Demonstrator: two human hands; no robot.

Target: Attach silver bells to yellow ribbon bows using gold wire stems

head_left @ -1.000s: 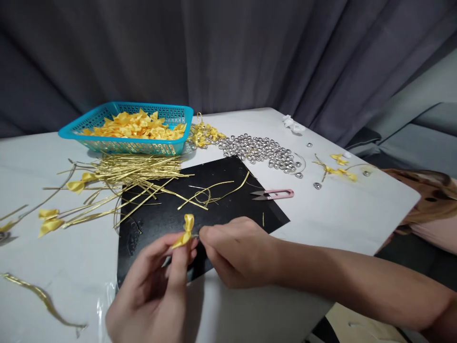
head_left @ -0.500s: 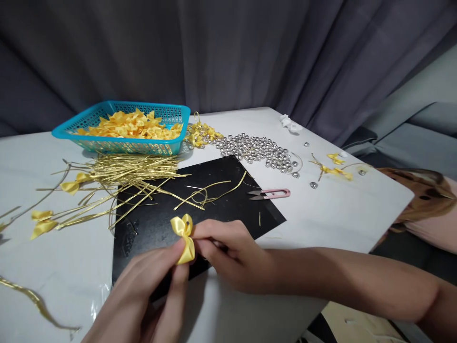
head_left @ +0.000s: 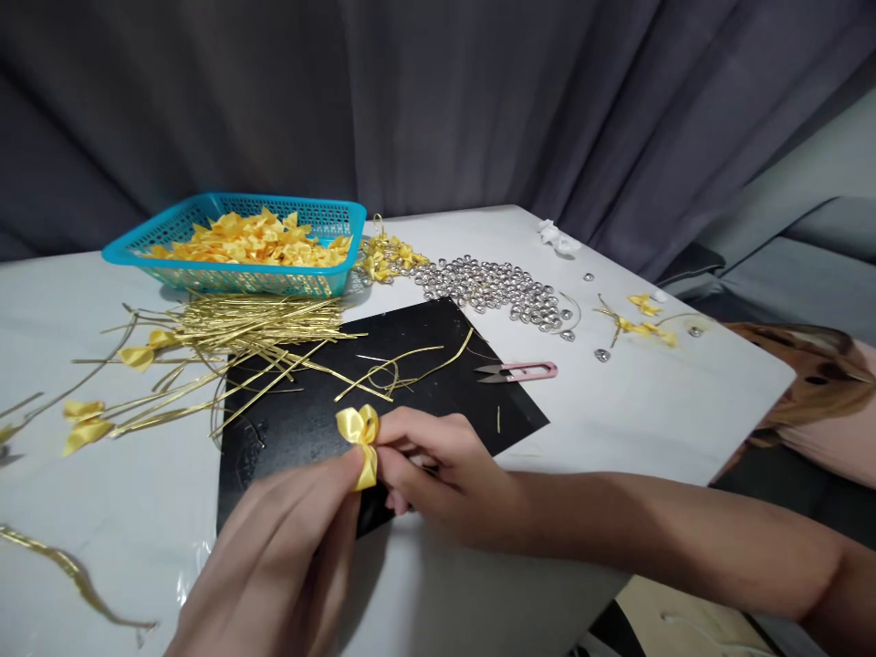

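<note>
Pinching yellow bow near its middle, L hand holds it above black mat; R hand touches bow's right side, but what exactly it grips, can't tell. Too strong squeeze may crease bow; uneven R pull could twist it.

Yellow bow, turquoise basket, black mat, pink-handled snips.

Bow between hands; basket behind wires.
</note>
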